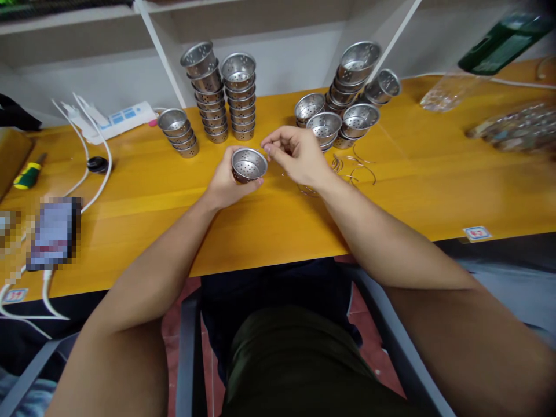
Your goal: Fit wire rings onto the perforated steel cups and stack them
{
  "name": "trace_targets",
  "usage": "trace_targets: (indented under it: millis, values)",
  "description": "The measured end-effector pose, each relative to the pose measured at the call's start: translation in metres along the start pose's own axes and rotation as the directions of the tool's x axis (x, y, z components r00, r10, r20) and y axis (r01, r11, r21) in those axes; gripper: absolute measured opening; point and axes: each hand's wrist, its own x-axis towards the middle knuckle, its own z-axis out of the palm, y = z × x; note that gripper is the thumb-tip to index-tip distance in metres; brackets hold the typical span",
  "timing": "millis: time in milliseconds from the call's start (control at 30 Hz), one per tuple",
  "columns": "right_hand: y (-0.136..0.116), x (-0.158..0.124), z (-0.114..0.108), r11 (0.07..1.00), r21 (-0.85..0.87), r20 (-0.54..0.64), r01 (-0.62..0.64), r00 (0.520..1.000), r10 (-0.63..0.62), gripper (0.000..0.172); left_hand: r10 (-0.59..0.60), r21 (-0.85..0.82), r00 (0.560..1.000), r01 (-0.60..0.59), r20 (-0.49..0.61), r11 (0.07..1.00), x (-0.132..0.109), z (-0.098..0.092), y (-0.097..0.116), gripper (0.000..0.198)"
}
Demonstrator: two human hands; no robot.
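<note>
My left hand [230,184] is closed around a small perforated metal cup [249,165], its mouth tilted up toward me. Just right of the rim, my right hand [297,155] pinches thumb and forefinger together; whatever lies between the fingertips is too small to make out. Beneath and beside the right wrist, several thin curved wire pieces [362,172] are scattered on the table. Close behind that hand, another perforated cup [324,127] tops a short stack, partly covered by the hand.
Tall cup stacks [241,95] stand at the back, with a short stack [177,133] to their left and more cups [356,81] to the right. On the left lie a power strip [125,120], phone [54,231] and screwdriver [29,174]. A plastic bottle [490,55] is at right.
</note>
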Motion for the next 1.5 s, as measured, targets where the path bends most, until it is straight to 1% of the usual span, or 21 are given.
trace_targets:
  millis: [67,100,167,233,300,367,467,533,600,700,800,933,1000,1033,1100,1167,1233,1300,1367,1433,1500]
  values:
    - [-0.003,-0.001,0.002,0.994,-0.105,0.02,0.033,0.999,-0.031,0.042,-0.006,0.013,1.0,0.006,0.007,1.0,0.0,0.0,0.002,0.107]
    - [-0.004,-0.002,0.003,0.988,-0.149,0.034,0.044,0.999,-0.039,0.04,-0.014,0.021,1.0,0.014,0.011,1.0,0.0,-0.001,0.003,0.107]
    - [-0.005,-0.003,0.004,0.976,-0.212,0.054,0.048,0.998,-0.037,0.04,-0.03,0.024,0.999,0.029,0.023,0.999,0.0,0.0,0.004,0.107]
    - [-0.004,-0.003,0.004,0.973,-0.229,0.062,0.041,0.998,-0.027,0.042,-0.033,0.009,0.999,0.033,0.043,0.999,-0.001,0.001,0.006,0.107]
    - [0.0,-0.001,0.007,0.981,-0.188,0.053,0.047,0.998,-0.037,0.042,-0.023,0.0,0.998,0.023,0.062,1.0,-0.001,0.004,0.008,0.107]
    - [0.006,0.001,0.01,0.991,-0.109,0.028,0.079,0.997,-0.076,0.038,-0.013,0.013,0.998,0.013,0.063,1.0,-0.002,0.007,0.011,0.108]
    - [0.014,0.003,0.015,0.988,-0.013,-0.002,0.151,0.988,-0.151,0.026,-0.031,0.049,0.999,0.029,0.041,0.998,-0.003,0.009,0.014,0.109]
    - [0.016,0.004,0.016,0.984,-0.005,-0.009,0.179,0.984,-0.179,0.018,-0.043,0.062,0.998,0.041,0.035,0.997,-0.003,0.009,0.015,0.111]
    - [0.015,0.004,0.016,0.982,-0.017,-0.018,0.187,0.982,-0.187,0.013,-0.047,0.063,0.998,0.044,0.034,0.997,-0.003,0.009,0.015,0.113]
    - [0.012,0.003,0.02,0.983,-0.026,-0.032,0.184,0.982,-0.184,0.01,-0.055,0.075,0.998,0.053,0.023,0.996,-0.003,0.008,0.017,0.111]
    - [0.012,0.002,0.029,0.987,0.025,-0.048,0.161,0.986,-0.159,0.007,-0.068,0.081,0.998,0.067,0.012,0.994,-0.002,0.006,0.023,0.11]
    - [0.015,0.003,0.039,0.978,0.176,-0.048,0.11,0.994,-0.103,0.013,-0.097,0.055,0.995,0.095,0.021,0.994,0.0,0.006,0.032,0.111]
    - [0.015,0.004,0.036,0.959,0.261,-0.029,0.112,0.994,-0.108,0.013,-0.129,0.026,0.992,0.128,0.01,0.991,0.001,0.006,0.036,0.107]
    - [0.014,0.004,0.032,0.943,0.31,-0.002,0.12,0.992,-0.125,0.017,-0.148,0.003,0.989,0.148,0.002,0.989,0.002,0.005,0.038,0.105]
    - [0.012,0.004,0.019,0.903,0.409,0.095,0.133,0.978,-0.187,0.033,-0.185,-0.051,0.983,0.184,-0.005,0.982,0.004,0.003,0.041,0.104]
    - [0.008,0.002,0.006,0.867,0.479,0.194,0.137,0.947,-0.257,0.049,-0.215,-0.098,0.977,0.214,0.006,0.972,0.005,0.001,0.043,0.104]
    - [0.005,0.001,-0.002,0.849,0.512,0.245,0.134,0.924,-0.293,0.062,-0.221,-0.13,0.975,0.223,0.029,0.966,0.006,-0.001,0.043,0.106]
    - [0.004,0.0,-0.002,0.842,0.525,0.236,0.125,0.929,-0.286,0.072,-0.2,-0.143,0.979,0.203,0.041,0.969,0.005,0.0,0.042,0.109]
    - [0.004,-0.001,0.003,0.837,0.536,0.194,0.113,0.948,-0.252,0.079,-0.177,-0.13,0.984,0.18,0.034,0.975,0.004,0.001,0.041,0.11]
    - [0.005,-0.001,0.011,0.834,0.541,0.146,0.112,0.964,-0.224,0.082,-0.165,-0.102,0.986,0.167,0.023,0.981,0.002,0.002,0.04,0.108]
    - [0.006,-0.002,0.016,0.834,0.54,0.124,0.115,0.969,-0.214,0.083,-0.153,-0.078,0.988,0.154,0.016,0.985,0.001,0.003,0.038,0.108]
